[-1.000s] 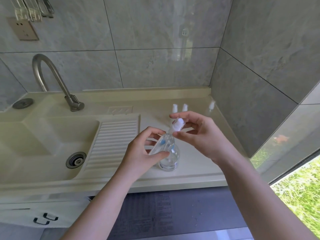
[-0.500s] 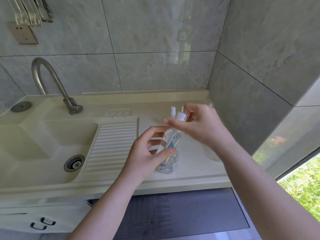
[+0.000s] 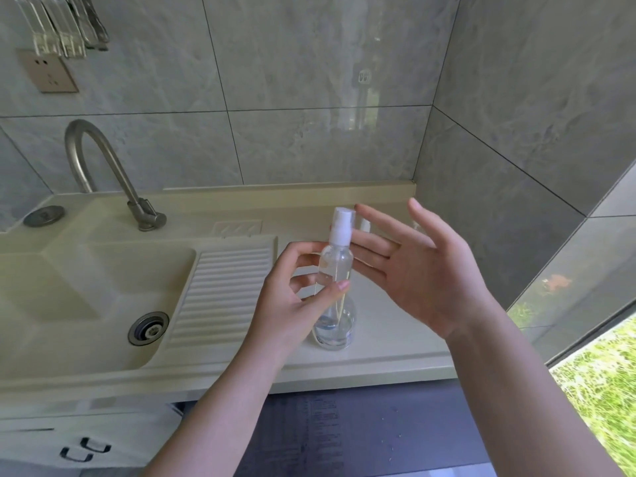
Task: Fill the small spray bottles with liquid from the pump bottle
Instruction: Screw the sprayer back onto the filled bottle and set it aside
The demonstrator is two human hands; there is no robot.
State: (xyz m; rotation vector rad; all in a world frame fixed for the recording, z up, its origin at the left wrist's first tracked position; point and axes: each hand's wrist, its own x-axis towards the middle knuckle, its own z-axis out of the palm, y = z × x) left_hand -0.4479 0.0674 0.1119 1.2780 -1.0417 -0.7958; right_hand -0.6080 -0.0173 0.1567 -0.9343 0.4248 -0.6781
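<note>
- Above the cream stone counter, near the picture's centre: small clear plastic spray bottle with white spray cap, held upright.
- Pinched at the bottle's lower body by the left hand, thumb tip on the front, other fingers curled round the 9 o'clock side.
- At 3 o'clock of the bottle: right hand, spread wide, palm turned toward the bottle, fingertips just beside the cap and shoulder; contact not clear, nothing gripped.
- At 6 o'clock of the held bottle, standing on the counter: round clear plastic bottle with a little liquid at the bottom, a thin tube showing inside; top hidden behind the hand and spray bottle.
- At 1 o'clock, partly hidden behind the right fingers: white cap of another small bottle on the counter by the back ledge.
- At 9 o'clock: ribbed cream drainboard, then the cream sink basin with its metal drain.
- At 10 o'clock: curved grey metal tap.
- At 11 o'clock, high on the grey tiled wall: beige wall socket.
</note>
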